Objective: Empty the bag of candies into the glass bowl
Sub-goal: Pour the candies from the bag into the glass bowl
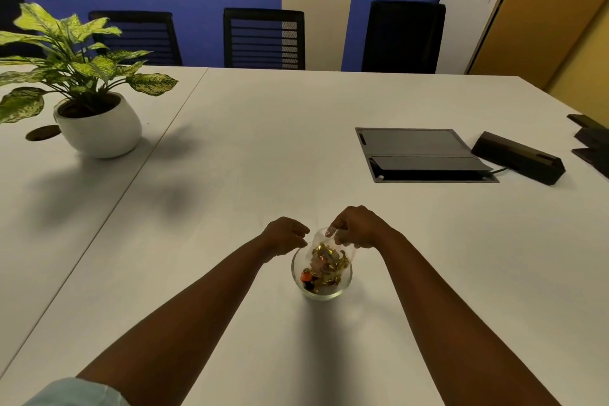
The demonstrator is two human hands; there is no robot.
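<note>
A small glass bowl [342, 288] stands on the white table in front of me, holding several gold and orange wrapped candies [324, 277]. A clear plastic bag [321, 239] hangs upended over the bowl, its mouth down in it, with candies still inside. My right hand [361, 226] pinches the bag's upper end from the right. My left hand [285, 234] is closed at the bag's left edge, just above the bowl's rim; its fingertips seem to pinch the plastic.
A potted plant [99, 128] in a white pot stands far left. A dark cable hatch [421, 155] and a black box [519, 156] lie at the right. Black chairs [263, 38] line the far edge.
</note>
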